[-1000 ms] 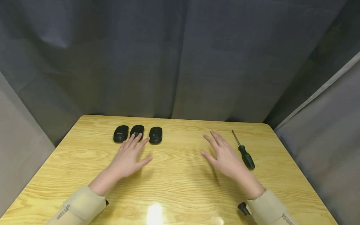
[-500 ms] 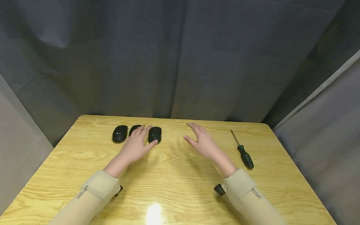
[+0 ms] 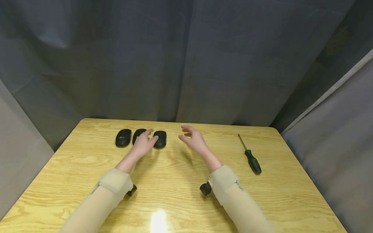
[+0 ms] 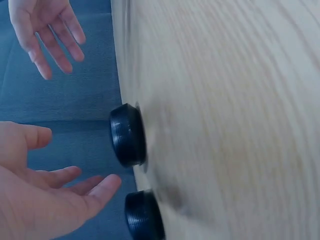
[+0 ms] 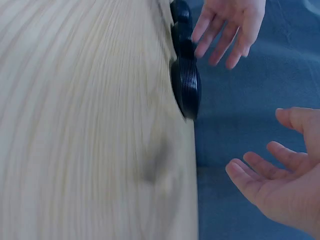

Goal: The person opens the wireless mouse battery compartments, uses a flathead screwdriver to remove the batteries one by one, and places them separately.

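Three black computer mice lie in a row at the back left of the table: a left mouse (image 3: 123, 138), a middle mouse (image 3: 137, 134) and a right mouse (image 3: 161, 141). My left hand (image 3: 142, 145) hovers over the middle one and partly hides it; its thumb overlaps the right mouse in the head view. In the left wrist view that hand (image 4: 45, 195) is raised above the mice, fingers loosely bent around nothing. Just right of the row, my right hand (image 3: 196, 140) hangs in the air, palm turned inward and fingers relaxed, as the right wrist view of this hand (image 5: 285, 180) confirms.
A screwdriver (image 3: 253, 161) with a dark green handle lies on the right side of the wooden table (image 3: 175, 194), its tip toward the back. Dark grey curtains (image 3: 233, 64) hang behind the table and close it in on the sides.
Both hands have moved forward and toward each other. The left went right from the left and middle mice; the right came leftward, away from the screwdriver. The mice and screwdriver stayed in place.
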`<state>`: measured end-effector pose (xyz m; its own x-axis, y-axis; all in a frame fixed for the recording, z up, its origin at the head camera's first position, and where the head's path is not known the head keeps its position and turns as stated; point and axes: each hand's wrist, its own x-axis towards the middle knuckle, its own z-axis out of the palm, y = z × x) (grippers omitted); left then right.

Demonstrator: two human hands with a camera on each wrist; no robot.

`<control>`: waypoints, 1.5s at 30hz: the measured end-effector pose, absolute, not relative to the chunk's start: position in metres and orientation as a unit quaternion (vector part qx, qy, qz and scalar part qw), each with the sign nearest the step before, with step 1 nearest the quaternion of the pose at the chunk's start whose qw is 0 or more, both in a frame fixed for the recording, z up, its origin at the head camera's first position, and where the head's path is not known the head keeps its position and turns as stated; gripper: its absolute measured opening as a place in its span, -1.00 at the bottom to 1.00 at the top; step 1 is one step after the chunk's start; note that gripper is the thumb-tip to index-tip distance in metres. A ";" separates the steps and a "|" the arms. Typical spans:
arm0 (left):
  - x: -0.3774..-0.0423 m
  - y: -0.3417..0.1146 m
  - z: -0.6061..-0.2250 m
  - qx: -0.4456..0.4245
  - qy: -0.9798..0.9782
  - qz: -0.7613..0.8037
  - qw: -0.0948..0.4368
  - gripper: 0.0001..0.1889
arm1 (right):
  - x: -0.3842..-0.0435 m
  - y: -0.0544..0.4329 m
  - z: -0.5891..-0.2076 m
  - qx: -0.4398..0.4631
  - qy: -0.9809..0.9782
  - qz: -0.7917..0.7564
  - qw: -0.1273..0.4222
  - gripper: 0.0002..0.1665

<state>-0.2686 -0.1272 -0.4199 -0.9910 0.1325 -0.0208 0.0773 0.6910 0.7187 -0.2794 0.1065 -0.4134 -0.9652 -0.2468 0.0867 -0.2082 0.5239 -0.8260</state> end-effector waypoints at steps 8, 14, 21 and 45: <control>-0.277 -0.119 -0.434 0.015 0.894 0.444 0.057 -0.43 | -0.287 0.075 -0.428 -0.073 0.793 -0.594 0.111 -0.38; -0.281 -0.110 -0.444 0.003 0.892 0.449 0.051 -0.46 | -0.292 0.059 -0.444 -0.007 0.702 -0.692 0.171 -0.32; -0.286 -0.108 -0.449 -0.021 0.894 0.443 0.061 -0.44 | -0.296 0.046 -0.455 0.015 0.680 -0.715 0.162 -0.37; -0.290 -0.102 -0.449 -0.037 0.886 0.459 0.052 -0.42 | -0.300 0.053 -0.461 0.036 0.671 -0.724 0.156 -0.40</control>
<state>-0.2902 -0.1016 -0.4490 -0.9919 -0.0181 -0.1255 -0.1129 0.5766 0.8092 -0.2997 0.0527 -0.4611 -0.9490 -0.1774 -0.2606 0.2733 -0.0505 -0.9606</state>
